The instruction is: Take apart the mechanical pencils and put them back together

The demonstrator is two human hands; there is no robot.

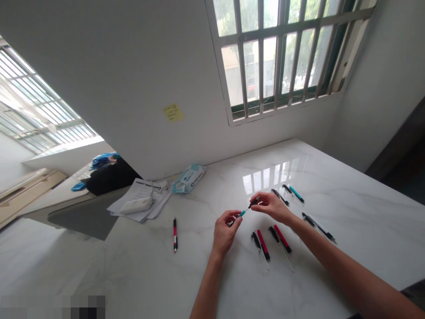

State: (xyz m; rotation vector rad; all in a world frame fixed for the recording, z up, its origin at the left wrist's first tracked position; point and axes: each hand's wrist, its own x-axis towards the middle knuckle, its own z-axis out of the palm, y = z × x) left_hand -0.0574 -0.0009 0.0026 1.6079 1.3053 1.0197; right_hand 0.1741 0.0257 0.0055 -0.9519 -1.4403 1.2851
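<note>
Between finger and thumb, my left hand (226,232) grips a teal pen barrel (242,214). My right hand (270,207) pinches a black pen part (254,203) just to the right of it, and a thin piece spans the small space between the two. Below my hands lie two red pen barrels (263,243) (282,238) with black parts and thin white refills beside them. Behind and beside my right hand are a teal barrel (296,194), black pen parts (280,196) and a further group of dark and clear pen pieces (318,227).
A whole red and black pen (175,235) lies to the left on the white marble table (139,270). Farther back are papers (133,195) with a white device (137,205) on them, and a blue and white wipes packet (189,178) near the wall.
</note>
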